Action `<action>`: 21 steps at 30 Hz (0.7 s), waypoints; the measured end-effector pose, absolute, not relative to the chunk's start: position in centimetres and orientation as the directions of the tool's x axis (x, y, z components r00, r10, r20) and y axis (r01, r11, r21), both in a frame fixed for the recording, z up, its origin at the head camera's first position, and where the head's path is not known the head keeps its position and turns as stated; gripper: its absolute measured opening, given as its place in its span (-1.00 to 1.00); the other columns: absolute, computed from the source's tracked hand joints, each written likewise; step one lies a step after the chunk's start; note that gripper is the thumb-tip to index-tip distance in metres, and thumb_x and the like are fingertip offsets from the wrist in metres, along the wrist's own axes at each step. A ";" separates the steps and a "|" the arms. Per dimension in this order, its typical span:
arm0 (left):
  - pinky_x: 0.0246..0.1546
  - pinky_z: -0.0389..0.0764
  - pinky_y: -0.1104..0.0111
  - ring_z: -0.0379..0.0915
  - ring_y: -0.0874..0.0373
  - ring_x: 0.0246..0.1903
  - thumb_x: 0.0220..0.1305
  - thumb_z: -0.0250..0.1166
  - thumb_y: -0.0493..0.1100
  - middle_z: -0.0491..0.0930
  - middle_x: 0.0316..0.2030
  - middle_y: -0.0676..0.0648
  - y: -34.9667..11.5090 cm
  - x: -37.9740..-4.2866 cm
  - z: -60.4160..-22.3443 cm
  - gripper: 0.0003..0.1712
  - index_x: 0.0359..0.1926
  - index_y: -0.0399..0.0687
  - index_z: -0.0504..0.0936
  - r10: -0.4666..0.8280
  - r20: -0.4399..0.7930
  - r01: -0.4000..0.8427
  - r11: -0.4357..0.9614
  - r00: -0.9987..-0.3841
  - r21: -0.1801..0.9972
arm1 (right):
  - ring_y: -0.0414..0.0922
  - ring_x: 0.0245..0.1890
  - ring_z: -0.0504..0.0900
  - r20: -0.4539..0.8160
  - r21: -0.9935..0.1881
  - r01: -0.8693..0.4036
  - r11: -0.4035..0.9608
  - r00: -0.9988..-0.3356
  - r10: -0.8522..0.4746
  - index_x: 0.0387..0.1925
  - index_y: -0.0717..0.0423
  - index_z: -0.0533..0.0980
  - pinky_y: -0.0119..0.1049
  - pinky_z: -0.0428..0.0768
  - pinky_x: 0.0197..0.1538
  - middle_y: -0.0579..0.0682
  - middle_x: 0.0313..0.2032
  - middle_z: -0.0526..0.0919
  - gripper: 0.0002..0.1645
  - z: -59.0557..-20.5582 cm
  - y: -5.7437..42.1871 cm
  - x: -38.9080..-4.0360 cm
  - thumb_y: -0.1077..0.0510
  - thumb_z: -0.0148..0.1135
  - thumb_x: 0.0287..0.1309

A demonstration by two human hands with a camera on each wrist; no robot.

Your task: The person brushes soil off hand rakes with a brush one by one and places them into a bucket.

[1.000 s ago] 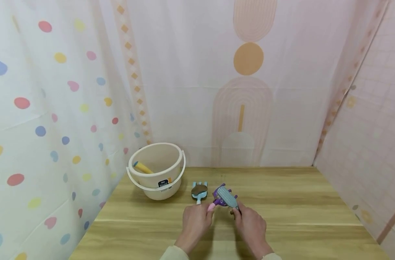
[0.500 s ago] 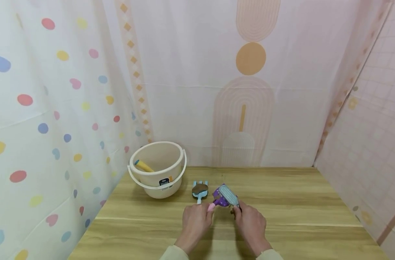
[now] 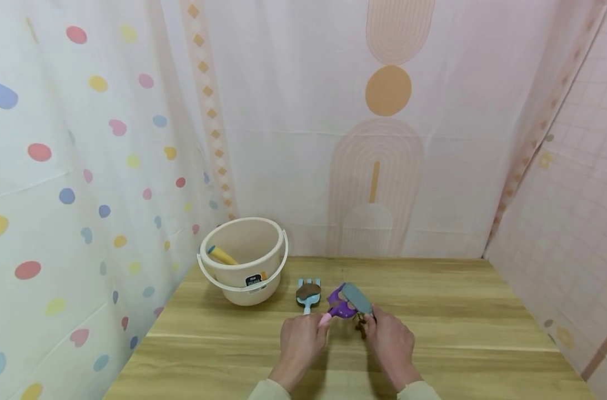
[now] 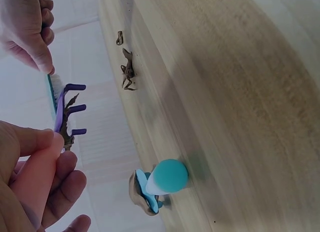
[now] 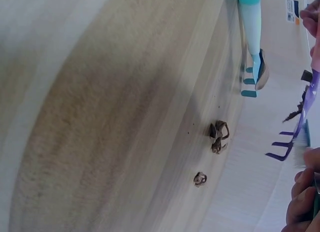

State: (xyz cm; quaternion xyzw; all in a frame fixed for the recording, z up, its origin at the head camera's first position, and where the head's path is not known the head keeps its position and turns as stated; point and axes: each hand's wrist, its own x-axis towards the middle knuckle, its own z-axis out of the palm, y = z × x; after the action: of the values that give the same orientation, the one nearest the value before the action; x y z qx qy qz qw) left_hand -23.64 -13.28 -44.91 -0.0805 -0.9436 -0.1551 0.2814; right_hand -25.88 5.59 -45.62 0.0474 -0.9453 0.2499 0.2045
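My left hand (image 3: pixel 300 341) grips the pink handle of a small purple hand rake (image 3: pixel 342 309), raised over the table with its tines pointing down in the left wrist view. My right hand (image 3: pixel 390 344) holds a teal brush (image 3: pixel 357 299), whose white bristles (image 4: pixel 57 83) lie against the back of the rake's head. Dried brown plant bits (image 4: pixel 70 115) cling among the tines. More dry scraps (image 5: pixel 218 136) lie on the wood below, with a smaller curl (image 5: pixel 200 179) beside them.
A light blue hand rake (image 3: pixel 309 298) with a brown patch on its head rests on the wooden table (image 3: pixel 458 316), just left of the purple one. Behind it stands a cream bucket (image 3: pixel 250 294) with a yellow handle (image 3: pixel 223 255) inside. Patterned curtains (image 3: pixel 293 111) enclose the table.
The brush has tipped and slid slightly right across the purple rake, its face now looking plainer. My right hand has shifted a little right, showing more brown scraps. My left hand stays put.
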 end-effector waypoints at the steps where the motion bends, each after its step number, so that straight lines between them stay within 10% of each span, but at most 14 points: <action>1: -0.57 0.35 0.29 0.30 0.22 -0.74 0.18 0.41 -0.05 0.37 -0.77 0.15 -13.3 -23.6 -44.9 -0.63 -0.68 0.09 0.47 0.066 0.552 0.239 0.939 -0.831 0.247 | -0.09 -0.68 0.48 0.409 -0.458 -0.187 0.869 -0.912 0.019 0.06 0.10 0.64 -0.25 0.33 -0.66 0.10 -0.47 0.68 -0.61 -45.6 5.7 -25.9 0.02 0.31 0.26; 21: -0.53 0.37 0.27 0.28 0.21 -0.73 0.24 0.38 -0.05 0.37 -0.78 0.14 -13.3 -23.5 -44.8 -0.59 -0.70 0.10 0.46 0.050 0.559 0.237 0.934 -0.828 0.267 | 0.07 -0.55 0.65 0.434 -0.501 -0.218 0.838 -0.900 0.026 0.05 0.12 0.65 -0.13 0.42 -0.65 0.16 -0.31 0.74 -0.61 -45.7 5.1 -25.2 0.04 0.32 0.24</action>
State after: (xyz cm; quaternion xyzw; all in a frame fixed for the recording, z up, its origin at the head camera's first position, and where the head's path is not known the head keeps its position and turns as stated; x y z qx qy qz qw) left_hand -23.48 -13.32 -44.75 -0.0763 -0.9417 -0.1650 0.2833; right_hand -25.16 5.13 -45.70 0.0515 -0.9337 0.2801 0.2171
